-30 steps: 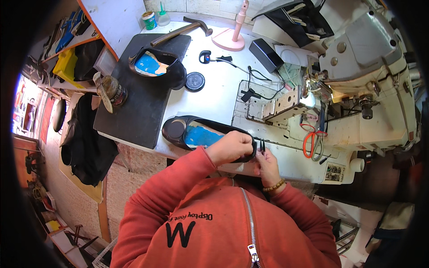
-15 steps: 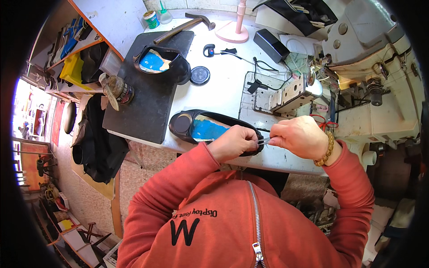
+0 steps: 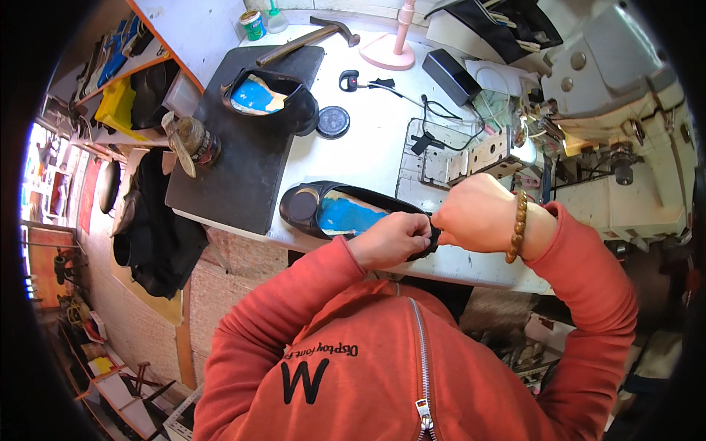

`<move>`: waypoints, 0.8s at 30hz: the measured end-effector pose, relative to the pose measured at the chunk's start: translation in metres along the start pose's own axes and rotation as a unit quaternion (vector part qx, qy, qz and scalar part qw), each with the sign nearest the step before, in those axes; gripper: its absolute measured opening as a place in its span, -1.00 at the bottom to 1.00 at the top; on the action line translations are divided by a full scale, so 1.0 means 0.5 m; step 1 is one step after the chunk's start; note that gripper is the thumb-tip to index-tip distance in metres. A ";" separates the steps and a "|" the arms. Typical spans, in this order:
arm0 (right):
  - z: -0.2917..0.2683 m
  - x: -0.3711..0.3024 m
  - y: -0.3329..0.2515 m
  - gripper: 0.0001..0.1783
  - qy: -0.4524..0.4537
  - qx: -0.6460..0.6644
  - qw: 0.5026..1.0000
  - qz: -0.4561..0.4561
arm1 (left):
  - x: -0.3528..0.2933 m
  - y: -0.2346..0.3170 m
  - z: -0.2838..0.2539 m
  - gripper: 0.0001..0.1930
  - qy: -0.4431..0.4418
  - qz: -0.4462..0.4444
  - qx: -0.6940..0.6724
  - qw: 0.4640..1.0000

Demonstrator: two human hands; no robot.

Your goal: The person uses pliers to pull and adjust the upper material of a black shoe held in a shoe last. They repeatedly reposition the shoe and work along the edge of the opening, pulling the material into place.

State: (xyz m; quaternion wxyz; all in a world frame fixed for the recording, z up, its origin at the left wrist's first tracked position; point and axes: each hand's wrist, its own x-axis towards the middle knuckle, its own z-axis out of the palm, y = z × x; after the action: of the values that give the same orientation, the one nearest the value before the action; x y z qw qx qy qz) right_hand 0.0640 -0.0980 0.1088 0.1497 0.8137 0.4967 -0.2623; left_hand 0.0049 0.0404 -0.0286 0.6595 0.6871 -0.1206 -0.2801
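Lying on the near edge of the white bench (image 3: 382, 158): one black flat shoe (image 3: 346, 213), blue insole showing, heel end toward the left, toe end under both hands.

Left hand (image 3: 393, 239): closed, fingers pinched on the shoe's rim at its right end, knuckles up.

Right hand (image 3: 478, 217): closed into a loose fist just beside the left, touching it at the shoe's tip; what it pinches is hidden. Bead bracelet (image 3: 517, 226) on that wrist. Both sleeves red.

Second black shoe (image 3: 268, 99), also with blue lining, on a black mat (image 3: 243, 165) at the bench's left part, well apart from the hands.

On the mat's left edge: a small jar with a brush (image 3: 193, 141) resting across it.

At the mat's far end: a hammer (image 3: 305, 40), head pointing right.

Beside the mat: a round black lid (image 3: 333, 121).

Far edge of the bench: a green-labelled tin (image 3: 252, 24), a pink stand (image 3: 393, 44), a black box (image 3: 452, 76) with a cord.

Right of the bench: a white sewing machine (image 3: 610, 110), its metal plate (image 3: 471, 158) just beyond the right hand.

Left, beyond the bench: shelves with blue and yellow items (image 3: 118, 81), dark cloth (image 3: 158, 228) hanging below.
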 end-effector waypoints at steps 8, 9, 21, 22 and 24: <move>0.012 -0.012 -0.009 -0.73 -0.005 -0.010 1.000 0.009 | 0.012 -0.004 -0.010 -0.94 -0.093 -0.054 -0.118 0.987; 0.010 -0.011 -0.009 -0.73 -0.015 -0.001 1.000 0.017 | 0.015 -0.007 -0.011 -0.93 -0.099 -0.042 -0.113 0.988; 0.002 0.008 -0.013 -0.78 -0.028 0.006 0.999 0.016 | 0.029 -0.040 -0.004 -0.93 -0.082 0.012 -0.121 0.989; 0.001 0.010 -0.014 -0.79 -0.037 0.008 0.999 0.020 | 0.030 -0.042 -0.001 -0.93 -0.071 0.016 -0.133 0.988; -0.002 0.014 -0.015 -0.79 -0.040 0.012 0.999 0.016 | 0.031 -0.046 0.001 -0.92 -0.060 0.022 -0.148 0.987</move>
State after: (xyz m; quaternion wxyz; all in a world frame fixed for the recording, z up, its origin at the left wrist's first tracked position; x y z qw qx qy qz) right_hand 0.0604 -0.0889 0.1057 0.1641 0.8118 0.4745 -0.2982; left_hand 0.0122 0.0340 -0.0545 0.7516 0.5610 -0.1318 -0.3209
